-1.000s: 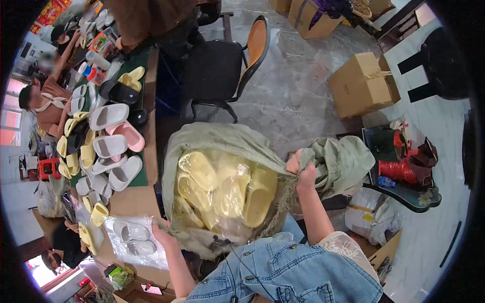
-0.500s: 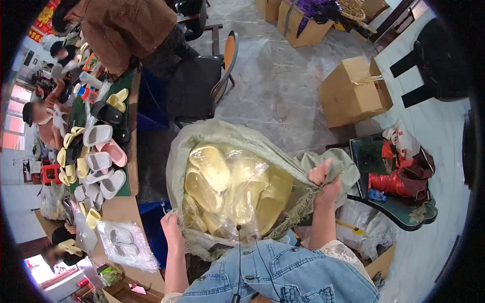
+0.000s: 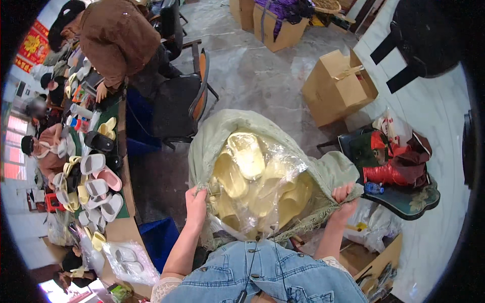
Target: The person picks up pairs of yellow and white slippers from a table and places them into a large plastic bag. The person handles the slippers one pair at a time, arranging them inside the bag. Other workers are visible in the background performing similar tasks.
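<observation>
A pale green woven sack (image 3: 217, 132) stands in front of my body with its mouth spread wide. Inside lie several pale yellow slippers (image 3: 246, 155) under shiny clear plastic (image 3: 263, 201). On the left of the opening, my left hand (image 3: 196, 203) is closed around the sack's edge. My right hand (image 3: 343, 199) clutches a bunched part of the rim on the other side, where the cloth is frayed. The lower part of the sack and whatever lies deeper in it are hidden.
A long table (image 3: 112, 230) on the left bears several loose slippers and a wrapped grey pair (image 3: 126, 258). A black chair (image 3: 174, 103) and a person in brown (image 3: 118, 38) are beyond. A cardboard box (image 3: 333, 93) and a stool with red material (image 3: 389, 169) stand right.
The sack, with both my hands on it, sits further right in view, and its opening has changed shape. The person in brown shows more fully, with a hand at the table.
</observation>
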Demonstrator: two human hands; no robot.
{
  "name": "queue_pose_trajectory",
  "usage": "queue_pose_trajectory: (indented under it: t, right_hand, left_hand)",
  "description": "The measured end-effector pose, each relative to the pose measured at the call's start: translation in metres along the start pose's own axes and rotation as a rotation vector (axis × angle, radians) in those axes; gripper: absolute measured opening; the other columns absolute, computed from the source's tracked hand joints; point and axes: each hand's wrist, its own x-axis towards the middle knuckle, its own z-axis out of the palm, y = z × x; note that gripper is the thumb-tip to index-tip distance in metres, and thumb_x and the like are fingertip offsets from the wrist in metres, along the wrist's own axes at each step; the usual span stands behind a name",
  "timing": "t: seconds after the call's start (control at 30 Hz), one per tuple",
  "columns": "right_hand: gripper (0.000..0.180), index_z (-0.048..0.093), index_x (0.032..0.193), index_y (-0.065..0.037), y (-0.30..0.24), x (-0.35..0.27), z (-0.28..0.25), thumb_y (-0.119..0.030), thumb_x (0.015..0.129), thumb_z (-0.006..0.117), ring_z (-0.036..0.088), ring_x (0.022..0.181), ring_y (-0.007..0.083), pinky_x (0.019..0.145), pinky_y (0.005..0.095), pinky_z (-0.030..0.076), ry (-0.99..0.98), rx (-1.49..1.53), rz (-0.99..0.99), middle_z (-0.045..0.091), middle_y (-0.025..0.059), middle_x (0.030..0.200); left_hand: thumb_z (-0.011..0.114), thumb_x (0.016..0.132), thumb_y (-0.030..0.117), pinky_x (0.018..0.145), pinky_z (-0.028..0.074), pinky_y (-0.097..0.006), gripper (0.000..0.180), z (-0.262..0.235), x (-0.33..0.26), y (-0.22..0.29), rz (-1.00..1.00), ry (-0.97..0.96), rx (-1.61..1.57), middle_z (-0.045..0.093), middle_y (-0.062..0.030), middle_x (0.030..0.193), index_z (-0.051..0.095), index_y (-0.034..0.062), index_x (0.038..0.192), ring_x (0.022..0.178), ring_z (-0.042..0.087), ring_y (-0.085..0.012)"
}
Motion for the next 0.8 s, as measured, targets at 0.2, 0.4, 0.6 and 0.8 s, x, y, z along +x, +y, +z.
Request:
queue_pose_trajectory:
  t: [0.2,0.4,0.6,0.8]
  right_hand:
    - [0.031,0.033,0.072,-0.013,0.003,0.001,0.002,-0.024,0.098,0.044,0.017,0.046,0.0096,0.048,0.0293,0.017,0.113,-0.036,-0.098,0.022,-0.0037,0.055]
    - [0.023,0.039,0.078,-0.013,0.014,0.013,0.019,-0.026,0.097,0.043,0.019,0.047,0.0086,0.048,0.0277,0.018,0.14,-0.034,-0.196,0.023,-0.0045,0.056]
    - [0.028,0.04,0.078,-0.012,0.005,0.039,0.059,-0.028,0.1,0.041,0.018,0.046,0.0093,0.049,0.0276,0.019,0.232,-0.089,-0.32,0.023,-0.0043,0.054]
    - [0.031,0.036,0.074,-0.013,0.013,0.119,0.054,-0.029,0.1,0.041,0.018,0.044,0.0094,0.047,0.028,0.019,0.187,-0.08,-0.348,0.021,-0.0038,0.053]
  left_hand:
    - [0.051,0.088,0.014,0.058,0.035,-0.026,0.023,0.016,0.052,0.024,0.083,-0.111,0.014,0.054,0.0049,0.067,0.06,0.0011,0.071,0.063,0.045,-0.0052]
    - [0.052,0.087,0.013,0.058,0.036,-0.027,0.022,0.04,0.125,0.06,0.111,-0.245,-0.035,0.056,0.0044,0.068,0.062,-0.0003,0.073,0.064,0.045,-0.0056]
    - [0.056,0.087,0.011,0.054,0.032,-0.026,0.017,0.081,0.182,0.1,0.2,-0.375,-0.129,0.048,0.0072,0.064,0.058,0.0029,0.071,0.061,0.042,-0.0048]
    - [0.056,0.088,0.012,0.052,0.029,-0.024,0.018,0.131,0.247,0.154,0.222,-0.435,-0.14,0.048,0.008,0.065,0.061,0.005,0.072,0.061,0.04,-0.0028]
